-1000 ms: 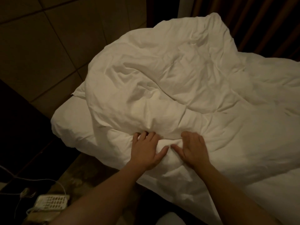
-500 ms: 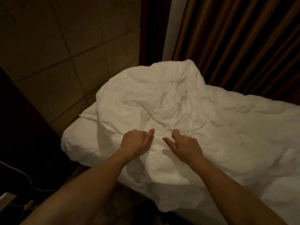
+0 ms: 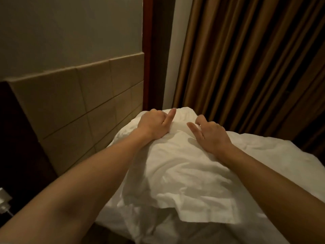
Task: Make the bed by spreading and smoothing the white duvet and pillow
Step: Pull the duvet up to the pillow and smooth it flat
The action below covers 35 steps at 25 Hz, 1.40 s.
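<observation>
The white duvet [image 3: 179, 166] is bunched and lifted in front of me, hiding most of the bed and any pillow. My left hand [image 3: 154, 124] grips its upper edge with curled fingers, thumb pointing up. My right hand [image 3: 209, 132] grips the same raised edge a short way to the right, thumb stretched toward the left hand. A fold of the duvet hangs down below my forearms. More white bedding [image 3: 281, 155] lies flat on the right.
A padded beige headboard panel [image 3: 73, 106] covers the wall at left, with a dark wooden post [image 3: 158, 55] beside it. Brown curtains [image 3: 246, 64] hang behind the bed. A white device [image 3: 4, 201] with a cable sits at the lower left edge.
Both hands have closed on the duvet and raised it up and away from me. The view has tilted up, so the wall and curtains fill more of it.
</observation>
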Each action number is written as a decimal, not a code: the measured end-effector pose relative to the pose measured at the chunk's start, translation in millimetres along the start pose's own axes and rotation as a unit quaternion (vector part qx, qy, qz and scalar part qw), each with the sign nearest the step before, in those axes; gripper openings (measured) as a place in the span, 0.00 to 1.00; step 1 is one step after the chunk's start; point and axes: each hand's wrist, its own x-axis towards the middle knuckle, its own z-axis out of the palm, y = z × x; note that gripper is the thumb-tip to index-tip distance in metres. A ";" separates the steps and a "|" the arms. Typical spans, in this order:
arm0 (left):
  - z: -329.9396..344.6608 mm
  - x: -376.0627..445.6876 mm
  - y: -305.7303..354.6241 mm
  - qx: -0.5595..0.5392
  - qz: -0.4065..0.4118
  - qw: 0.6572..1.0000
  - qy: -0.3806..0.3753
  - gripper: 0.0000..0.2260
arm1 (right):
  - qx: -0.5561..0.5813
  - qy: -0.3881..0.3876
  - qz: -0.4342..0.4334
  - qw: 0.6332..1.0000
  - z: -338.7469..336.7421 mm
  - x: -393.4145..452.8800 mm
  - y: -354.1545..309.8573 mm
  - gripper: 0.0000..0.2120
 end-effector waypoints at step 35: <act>228.8 35.5 6.2 -0.152 -0.192 0.969 -0.023 0.46 | 0.087 -0.085 0.110 0.987 149.1 140.7 133.9 0.27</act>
